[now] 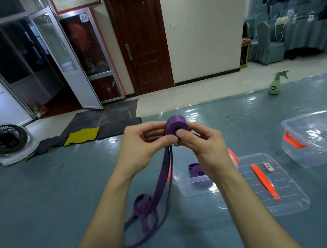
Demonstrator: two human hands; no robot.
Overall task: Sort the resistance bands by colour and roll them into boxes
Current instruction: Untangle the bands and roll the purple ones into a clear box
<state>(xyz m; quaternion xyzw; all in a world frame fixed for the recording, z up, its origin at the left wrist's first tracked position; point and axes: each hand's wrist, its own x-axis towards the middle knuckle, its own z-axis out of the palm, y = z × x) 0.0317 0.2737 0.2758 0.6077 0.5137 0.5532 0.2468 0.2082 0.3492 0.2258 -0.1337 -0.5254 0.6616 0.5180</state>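
Resistance band (163,178), purple, half rolled above table (47,201); coil (175,125) pinched in grip of left hand (140,143) and right hand (201,144), rest hanging down. Probably soft, light, springy: hold coil by flat sides to stop unrolling.

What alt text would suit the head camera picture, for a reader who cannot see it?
A person's left hand and right hand hold a half-rolled purple resistance band above a grey-blue table, its loose tail trailing onto the table. Nearby an open clear plastic box holds a rolled purple band, its clear lid lying beside it.
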